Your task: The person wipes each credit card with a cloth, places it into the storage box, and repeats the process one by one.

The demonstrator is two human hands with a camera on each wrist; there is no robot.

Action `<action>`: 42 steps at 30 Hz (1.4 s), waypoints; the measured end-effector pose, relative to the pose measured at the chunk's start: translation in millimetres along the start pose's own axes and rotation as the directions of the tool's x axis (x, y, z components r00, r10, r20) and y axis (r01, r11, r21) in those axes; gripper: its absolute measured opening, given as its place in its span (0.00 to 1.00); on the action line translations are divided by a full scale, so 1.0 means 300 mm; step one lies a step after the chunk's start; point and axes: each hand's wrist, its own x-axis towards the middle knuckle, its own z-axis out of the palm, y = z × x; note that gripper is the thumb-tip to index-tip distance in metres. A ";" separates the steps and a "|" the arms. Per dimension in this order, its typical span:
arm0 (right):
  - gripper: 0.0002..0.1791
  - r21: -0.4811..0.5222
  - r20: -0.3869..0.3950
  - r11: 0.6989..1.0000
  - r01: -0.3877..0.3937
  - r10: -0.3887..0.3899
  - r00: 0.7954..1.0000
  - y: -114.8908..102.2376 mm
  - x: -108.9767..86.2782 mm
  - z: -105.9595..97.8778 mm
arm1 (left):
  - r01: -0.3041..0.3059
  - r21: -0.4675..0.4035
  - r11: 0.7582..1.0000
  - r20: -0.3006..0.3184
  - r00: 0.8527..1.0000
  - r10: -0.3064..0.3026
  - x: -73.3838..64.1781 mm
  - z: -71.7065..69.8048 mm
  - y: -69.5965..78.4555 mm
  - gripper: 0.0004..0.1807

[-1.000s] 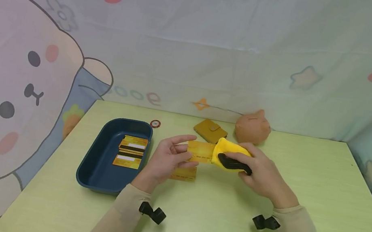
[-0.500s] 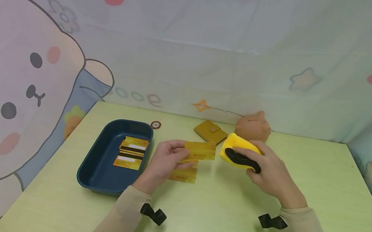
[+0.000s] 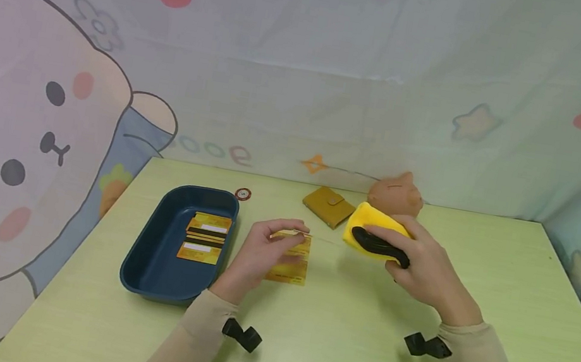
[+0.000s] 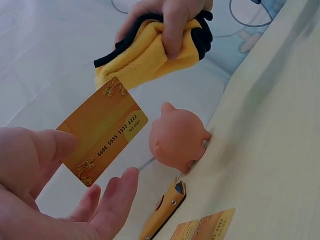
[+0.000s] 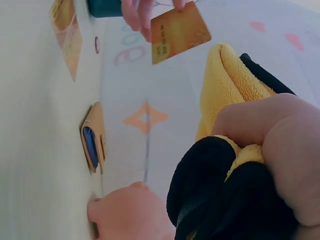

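My left hand [image 3: 257, 255] pinches a gold bank card [image 4: 105, 132] at one end, holding it above the table. From the head view this card is nearly edge-on; the left wrist view shows its printed number face. In my right hand [image 3: 428, 271] is a folded yellow cloth [image 3: 367, 219] with black edging, gripped between thumb and fingers. A gap separates the cloth from the held card. Beneath my left hand, more gold cards [image 3: 289, 272] lie on the table, partly hidden by the fingers.
Left of my hands stands a dark blue tray [image 3: 142, 275] with gold cards [image 3: 199, 253] in it, dark stripes showing. Toward the back are a red-rimmed chip [image 3: 243, 194], a mustard wallet [image 3: 328, 206] and a piggy bank [image 3: 394, 195]. A printed curtain hangs behind the table [image 3: 342, 356].
The cloth was over the card's right end a second ago; my right hand has drawn it off rightward. My left hand has since turned the card from face-on to nearly edge-on.
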 end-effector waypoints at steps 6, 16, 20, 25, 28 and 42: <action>0.44 0.006 -0.015 1.000 0.010 -0.010 1.000 -0.016 0.006 -0.016 | 0.005 0.022 1.000 0.036 0.999 -0.006 0.002 -0.002 -0.011 0.13; 0.43 0.014 -0.030 0.999 0.034 -0.034 0.999 -0.029 0.013 -0.022 | -0.047 0.103 0.994 0.078 0.996 0.039 0.000 0.005 -0.015 0.20; 0.43 0.023 -0.023 0.999 0.033 -0.033 0.999 -0.033 0.014 -0.023 | -0.033 0.166 0.986 0.072 0.997 0.021 -0.003 0.004 -0.008 0.22; 0.44 0.033 -0.024 0.999 0.040 -0.039 0.999 -0.042 0.018 -0.014 | -0.035 0.165 0.986 0.100 0.995 0.019 -0.004 0.009 -0.008 0.21; 0.46 0.040 -0.028 0.998 0.049 -0.047 0.998 -0.050 0.021 -0.002 | -0.038 0.144 0.989 0.112 0.993 0.022 -0.002 0.012 -0.015 0.24; 0.43 0.059 -0.012 0.991 0.117 -0.117 0.993 -0.103 0.042 0.084 | -0.026 0.193 0.981 0.151 0.988 -0.003 0.000 0.046 -0.038 0.35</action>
